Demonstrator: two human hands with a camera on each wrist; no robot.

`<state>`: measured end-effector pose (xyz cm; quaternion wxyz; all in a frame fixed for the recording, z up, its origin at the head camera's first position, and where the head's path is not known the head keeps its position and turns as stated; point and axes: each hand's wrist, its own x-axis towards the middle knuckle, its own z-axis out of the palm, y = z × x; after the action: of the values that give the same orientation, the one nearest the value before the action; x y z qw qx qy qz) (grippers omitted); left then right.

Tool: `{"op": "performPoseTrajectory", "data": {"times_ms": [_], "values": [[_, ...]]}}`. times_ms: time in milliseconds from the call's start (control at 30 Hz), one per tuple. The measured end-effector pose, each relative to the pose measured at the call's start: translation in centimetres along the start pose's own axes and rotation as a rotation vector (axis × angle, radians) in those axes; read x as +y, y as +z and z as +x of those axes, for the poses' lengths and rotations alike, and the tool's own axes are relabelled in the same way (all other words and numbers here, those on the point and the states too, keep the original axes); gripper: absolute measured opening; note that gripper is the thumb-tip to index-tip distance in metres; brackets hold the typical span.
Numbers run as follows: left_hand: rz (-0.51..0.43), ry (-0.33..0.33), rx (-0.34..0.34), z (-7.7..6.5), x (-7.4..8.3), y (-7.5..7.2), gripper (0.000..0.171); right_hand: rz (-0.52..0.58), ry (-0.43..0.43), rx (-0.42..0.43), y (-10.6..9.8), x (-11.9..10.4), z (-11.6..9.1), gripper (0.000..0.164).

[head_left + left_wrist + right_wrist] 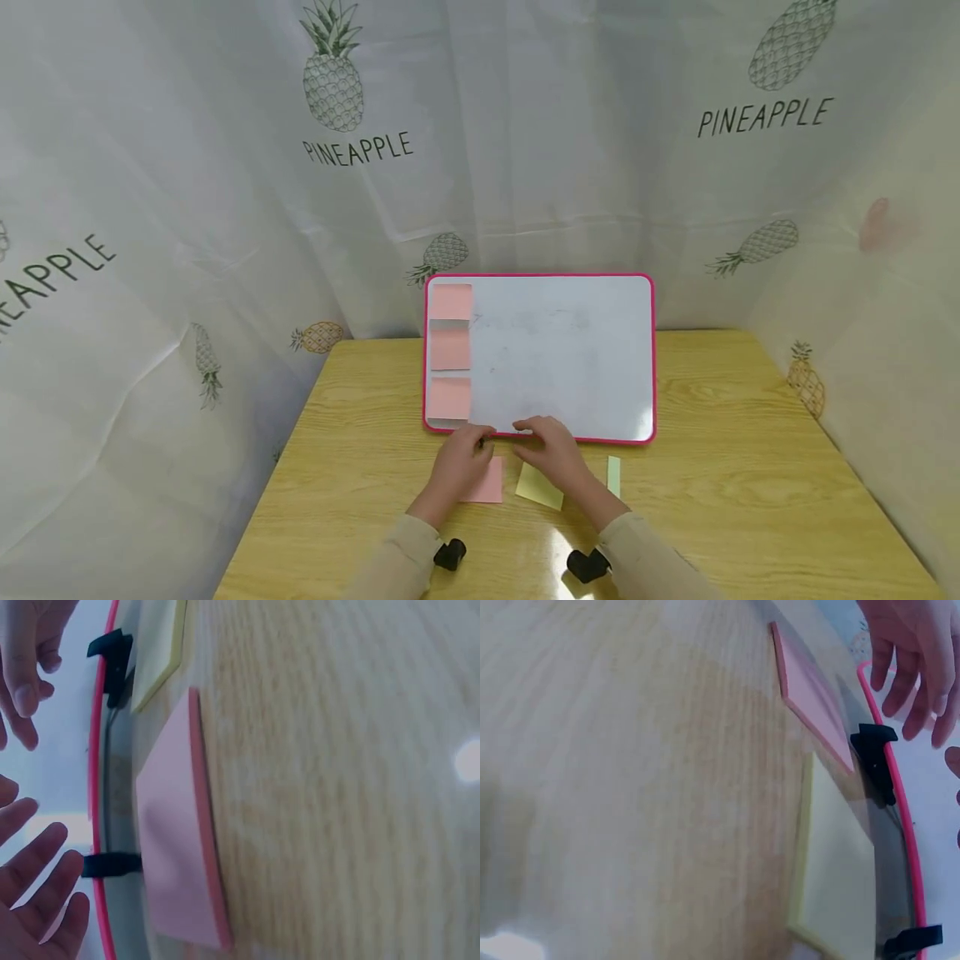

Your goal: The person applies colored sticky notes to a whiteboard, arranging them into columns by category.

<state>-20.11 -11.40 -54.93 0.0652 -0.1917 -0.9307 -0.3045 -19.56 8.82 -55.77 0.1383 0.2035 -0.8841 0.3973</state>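
Hovering just by the lower edge of a whiteboard [562, 358], the left hand [459, 462] and right hand [557, 454] face each other with a narrow gap between them. Both are open, with relaxed, slightly bent fingers; the left wrist view shows the left fingers spread apart, and neither hand has hold of anything. The whiteboard, framed in bright pink, stands at the back of the wood-grain desk [360, 467], with two black brackets [112, 864] on its lower edge. Faint grey smudges mark its surface. Three pale pink notes [451, 350] form a column down its left side, each apart from the next.

On the desk in front of the whiteboard, a pink pad [489, 485] lies partly hidden below the left hand. Just beside it, a yellow pad [538, 487] lies at an angle below the right hand, and a narrow green strip [613, 477] lies farther right. Beige sleeves [397, 558] cover the forearms, and black devices [587, 567] show at both wrists. Behind everything hangs a pale curtain [525, 150] printed with pineapples.
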Motion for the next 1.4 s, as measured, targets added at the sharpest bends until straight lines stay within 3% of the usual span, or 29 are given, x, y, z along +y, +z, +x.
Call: {"op": "performPoseTrajectory", "data": {"times_ms": [300, 467, 667, 733, 967, 1133, 1300, 1400], "values": [[-0.158, -0.070, -0.069, -1.2, 1.3, 2.4, 0.020, 0.124, 0.206, 0.017, -0.3, 1.1, -4.3, 0.038], [-0.281, -0.131, -0.087, -2.0, 1.6, 3.0, 0.012, 0.140, 0.268, 0.025, -0.3, 1.5, -5.8, 0.041], [-0.246, -0.125, -0.091, -2.6, 1.2, 3.7, 0.011, 0.194, 0.303, -0.008, -0.3, 1.7, -7.1, 0.056], [-0.226, -0.114, -0.112, -2.8, 0.9, 3.8, 0.017, 0.209, 0.303, -0.018, -0.1, 1.8, -7.4, 0.059], [-0.113, -0.048, -0.210, -3.1, 0.3, 3.8, 0.032, 0.096, 0.106, -0.038, 0.3, 2.6, -8.1, 0.062], [-0.065, -0.024, -0.258, -3.1, 0.1, 3.7, 0.033, 0.106, 0.108, -0.034, 0.3, 2.9, -8.1, 0.063], [-0.067, -0.020, -0.262, -3.2, -0.2, 3.9, 0.032, 0.075, 0.067, -0.028, 0.3, 3.2, -7.9, 0.062], [-0.090, -0.017, -0.259, -3.2, -0.3, 4.0, 0.033, 0.114, 0.105, -0.054, 0.0, 3.2, -7.9, 0.062]]}}
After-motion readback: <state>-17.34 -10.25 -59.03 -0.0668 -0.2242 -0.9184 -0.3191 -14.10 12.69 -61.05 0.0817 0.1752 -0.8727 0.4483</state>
